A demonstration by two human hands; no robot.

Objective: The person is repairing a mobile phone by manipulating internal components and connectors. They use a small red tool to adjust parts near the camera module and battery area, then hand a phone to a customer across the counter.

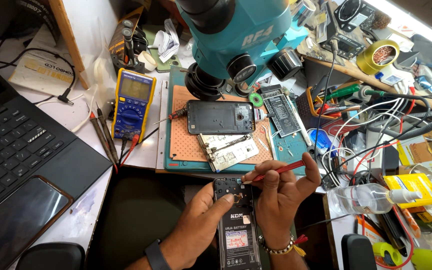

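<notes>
Pinched in our right hand (281, 192), the red screwdriver (276, 171) works the opened phone (233, 220) our left hand (201, 220) clasps; next comes steady, centred tip pressure.

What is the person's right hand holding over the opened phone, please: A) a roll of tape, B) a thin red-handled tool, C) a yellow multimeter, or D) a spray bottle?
B: the right hand pinches a thin red-handled tool, its tip at the top of the opened phone.
</notes>
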